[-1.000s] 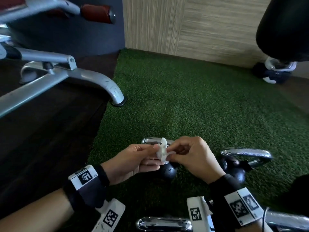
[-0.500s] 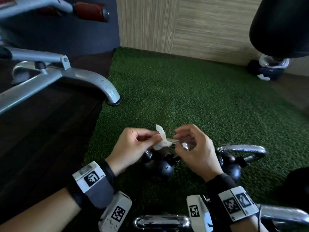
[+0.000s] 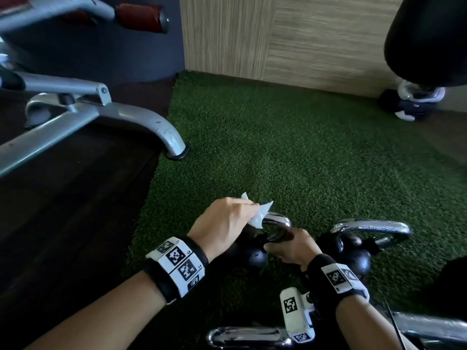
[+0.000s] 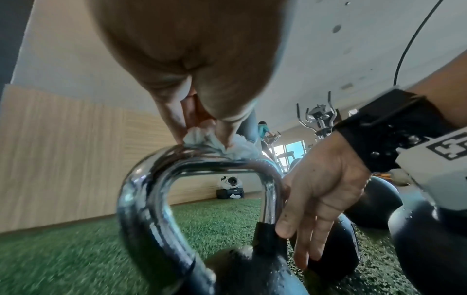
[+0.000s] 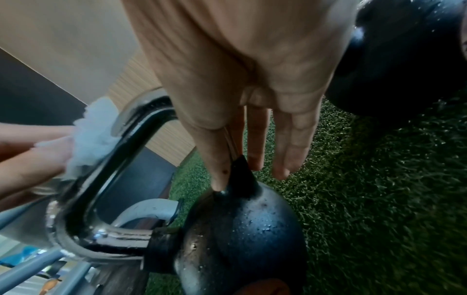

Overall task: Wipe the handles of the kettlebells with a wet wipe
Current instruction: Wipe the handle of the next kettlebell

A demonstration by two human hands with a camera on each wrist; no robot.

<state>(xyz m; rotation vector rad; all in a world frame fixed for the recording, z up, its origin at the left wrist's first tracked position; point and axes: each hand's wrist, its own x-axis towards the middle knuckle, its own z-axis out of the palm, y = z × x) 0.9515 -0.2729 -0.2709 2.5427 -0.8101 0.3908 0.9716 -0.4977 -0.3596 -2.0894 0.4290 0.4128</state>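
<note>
A black kettlebell (image 3: pixel 254 257) with a chrome handle (image 3: pixel 276 221) stands on green turf (image 3: pixel 290 152). A crumpled wet wipe (image 3: pixel 260 214) is pinched by the left hand (image 3: pixel 222 227) and pressed on the handle's top. The handle's side is steadied by the right hand (image 3: pixel 290 248), fingers straight. The iron looks heavy, the chrome slippery, the wipe soft.

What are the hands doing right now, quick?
Left hand: pinches the wipe, pressing it on the kettlebell handle.
Right hand: open, straight fingers steadying that handle's side.
</note>
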